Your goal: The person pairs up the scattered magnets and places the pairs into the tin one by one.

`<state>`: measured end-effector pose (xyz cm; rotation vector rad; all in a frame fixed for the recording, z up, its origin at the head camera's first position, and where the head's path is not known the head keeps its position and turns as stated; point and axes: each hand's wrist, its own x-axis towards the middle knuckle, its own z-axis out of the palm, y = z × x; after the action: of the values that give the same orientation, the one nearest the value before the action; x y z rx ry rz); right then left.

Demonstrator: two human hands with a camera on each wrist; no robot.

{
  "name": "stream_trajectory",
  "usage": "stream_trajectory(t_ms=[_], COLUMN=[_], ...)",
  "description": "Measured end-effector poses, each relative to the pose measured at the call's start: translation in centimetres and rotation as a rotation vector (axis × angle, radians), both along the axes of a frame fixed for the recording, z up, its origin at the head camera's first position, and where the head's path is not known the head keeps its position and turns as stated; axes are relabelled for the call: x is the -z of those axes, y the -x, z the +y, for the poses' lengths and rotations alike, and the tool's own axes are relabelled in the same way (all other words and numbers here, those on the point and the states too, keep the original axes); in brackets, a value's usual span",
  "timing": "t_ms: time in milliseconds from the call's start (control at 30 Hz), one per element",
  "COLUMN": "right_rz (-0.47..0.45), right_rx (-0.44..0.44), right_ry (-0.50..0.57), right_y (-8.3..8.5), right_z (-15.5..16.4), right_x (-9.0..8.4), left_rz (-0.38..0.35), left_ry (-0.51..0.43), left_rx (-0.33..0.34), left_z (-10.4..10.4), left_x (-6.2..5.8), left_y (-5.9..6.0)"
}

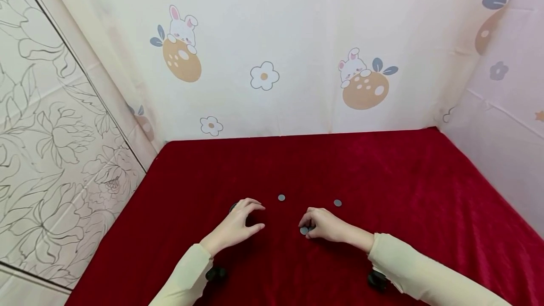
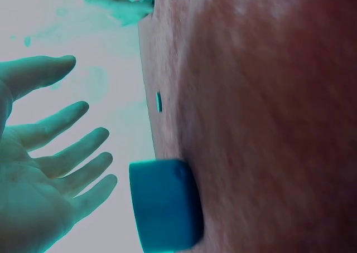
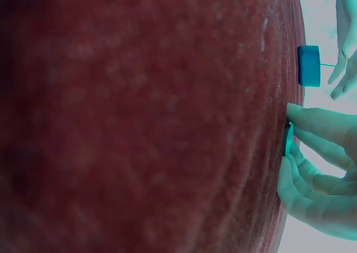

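Both hands work low over the red cloth (image 1: 382, 178), among small grey discs.

Right hand (image 1: 327, 225) pinches a flat disc (image 1: 304, 230) at the near centre, fingertips (image 3: 312, 119) curled over its edge; left hand (image 1: 238, 225) hovers with relaxed, spread fingers beside a thicker round cap (image 2: 164, 205), holding nothing. Two more discs (image 1: 281, 197) (image 1: 337, 202) lie just beyond. Thin, light and stiff, the pinched disc probably lifts best by its rim, since the soft cloth gives underneath.
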<state>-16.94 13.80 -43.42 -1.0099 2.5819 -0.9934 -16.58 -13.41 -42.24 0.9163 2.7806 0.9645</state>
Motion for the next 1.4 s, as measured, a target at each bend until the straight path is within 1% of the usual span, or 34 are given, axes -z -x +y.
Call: stream_trajectory(t_ms=[167, 367, 467, 667, 900, 1067, 1200, 1400], right_rz=[-0.008, -0.018, -0.011, -0.022, -0.035, -0.036, -0.018, -0.006], right_rx=[-0.002, 0.003, -0.011, -0.025, -0.017, -0.005, -0.003, -0.001], right_ry=[-0.001, -0.022, -0.030, -0.007, 0.032, 0.051, 0.065, 0.093], right_y=[0.1, 0.3, 0.3, 0.5, 0.8, 1.2, 1.7, 2.3], right_z=[0.0, -0.2, -0.5, -1.4, -2.6, -3.6, -4.3, -5.4], right_x=[0.0, 0.0, -0.2, -0.7, -1.4, -1.7, -1.9, -2.2], left_rz=[0.000, 0.021, 0.015, 0.008, 0.014, -0.009, -0.021, -0.038], left_ry=[-0.052, -0.070, -0.085, -0.098, -0.117, -0.112, -0.112, -0.132], left_rx=[-0.043, -0.103, -0.132, -0.173, -0.193, -0.200, -0.206, -0.200], left_z=[-1.2, -2.2, -2.7, -3.6, -4.4, -5.0, -5.4, -5.7], left_x=[0.2, 0.2, 0.2, 0.7, 1.2, 1.5, 1.7, 1.8], left_y=[-0.2, -0.2, -0.2, 0.0, 0.2, 0.3, 0.3, 0.4])
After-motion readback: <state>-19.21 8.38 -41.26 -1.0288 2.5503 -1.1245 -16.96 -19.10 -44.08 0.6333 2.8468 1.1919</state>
